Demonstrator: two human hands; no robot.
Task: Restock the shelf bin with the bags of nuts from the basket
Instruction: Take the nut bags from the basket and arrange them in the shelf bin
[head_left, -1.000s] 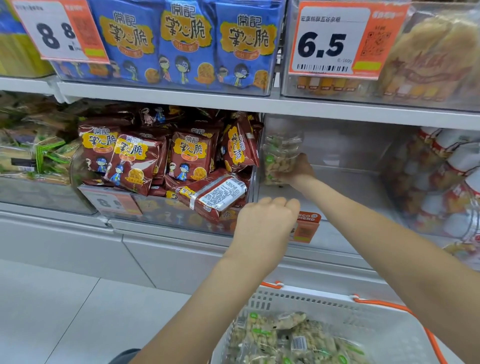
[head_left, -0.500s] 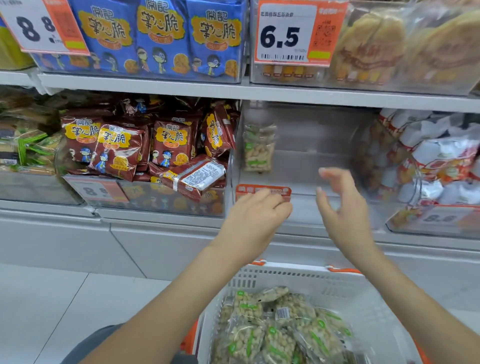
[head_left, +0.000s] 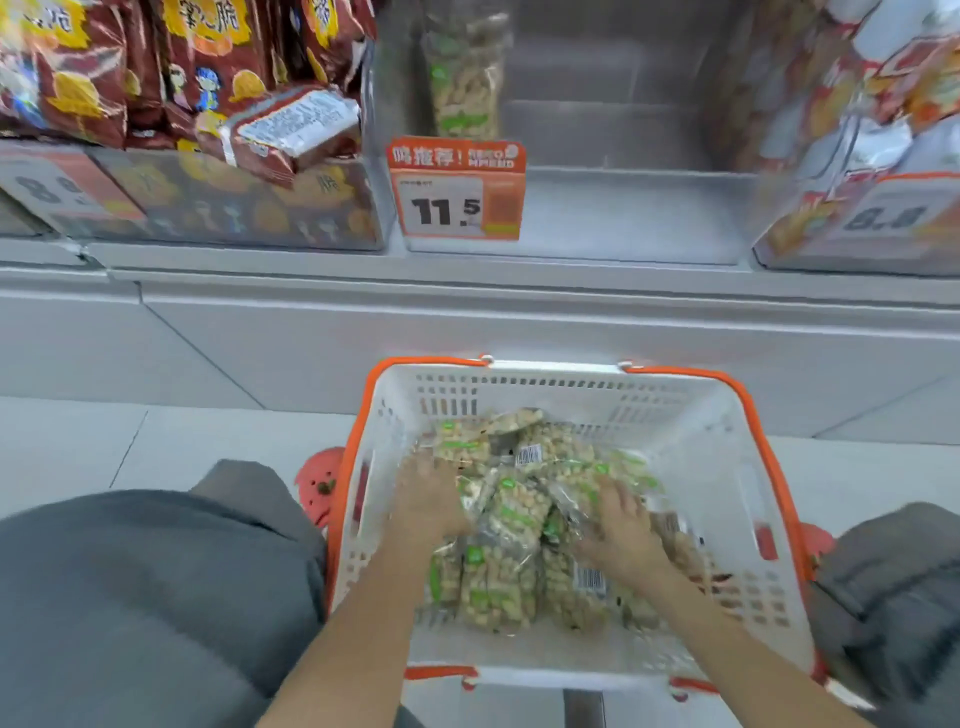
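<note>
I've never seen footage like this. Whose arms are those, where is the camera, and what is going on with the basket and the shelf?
There is no machine here: the arms belong to a person, and the single camera sits on that person's head, looking forward and down. That is why you see both arms from above.

The left hand and the right hand are both down in a white basket with orange handles, resting among a pile of clear bags of nuts. The picture is blurred, so I cannot tell whether either hand has a firm grip on a bag.

Above is the shelf bin being refilled, marked with an 11.5 price tag. One bag of nuts stands at its left side. Red snack packets fill the bin to the left.
</note>
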